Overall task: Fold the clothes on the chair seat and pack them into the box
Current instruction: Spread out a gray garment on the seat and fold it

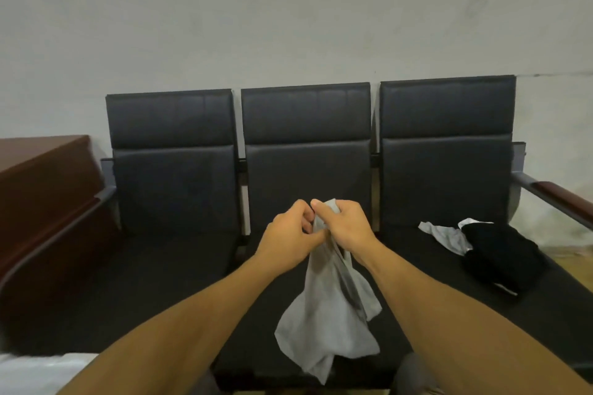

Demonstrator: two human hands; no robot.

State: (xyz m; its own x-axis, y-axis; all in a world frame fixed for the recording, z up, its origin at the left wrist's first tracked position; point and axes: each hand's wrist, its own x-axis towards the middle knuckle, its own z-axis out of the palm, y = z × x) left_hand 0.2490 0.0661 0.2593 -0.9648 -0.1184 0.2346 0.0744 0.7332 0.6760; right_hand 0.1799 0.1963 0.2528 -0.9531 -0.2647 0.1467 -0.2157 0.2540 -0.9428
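A light grey garment (324, 314) hangs in the air over the middle seat of a black three-seat bench (179, 266). My left hand (288, 237) and my right hand (345, 224) grip its top edge close together, fingers curled into the cloth. The rest of the garment droops down between my forearms. On the right seat lie a crumpled grey-white garment (447, 236) and a black garment (500, 253) side by side. No box is in view.
A brown wooden cabinet (41, 183) stands left of the bench. The bench has a metal armrest with a wooden pad at the right (558, 196) and one at the left (64, 228). Something white (38, 372) shows at the bottom left corner.
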